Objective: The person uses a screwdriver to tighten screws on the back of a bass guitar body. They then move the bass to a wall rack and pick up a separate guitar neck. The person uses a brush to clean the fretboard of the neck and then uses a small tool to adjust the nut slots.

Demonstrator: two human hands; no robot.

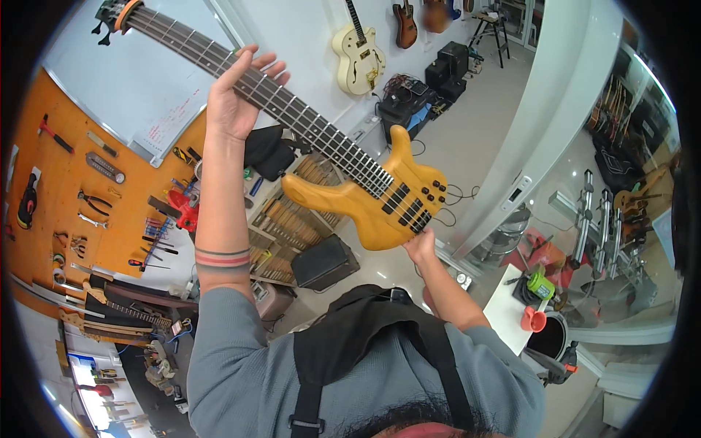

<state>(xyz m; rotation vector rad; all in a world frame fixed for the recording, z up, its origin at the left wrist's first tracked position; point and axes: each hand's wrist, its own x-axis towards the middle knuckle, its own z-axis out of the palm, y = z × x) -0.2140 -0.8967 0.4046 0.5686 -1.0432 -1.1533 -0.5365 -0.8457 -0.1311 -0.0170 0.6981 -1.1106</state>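
Note:
An electric bass guitar [369, 223] with a honey-coloured wooden body slants across the view, raised off the floor in front of me. Its headstock [113, 18] points to the upper left, with black tuning pegs. My left hand [237, 98] holds the dark fretted neck [299, 117] partway along, the neck lying between thumb and loosely curled fingers. At the lower right end of the body, by the bridge [420, 221], my right hand [420, 244] grips the edge; most of its fingers are hidden behind the wood. Black knobs [436, 188] sit near that end.
On the left, an orange tool board [66, 168] carries hammers, pliers and screwdrivers beside a whiteboard [131, 80]. A wooden rack [292, 223] and a black box [325, 263] stand below the bass. Guitars [358, 58] hang on the far wall. A white door frame [540, 146] rises at right.

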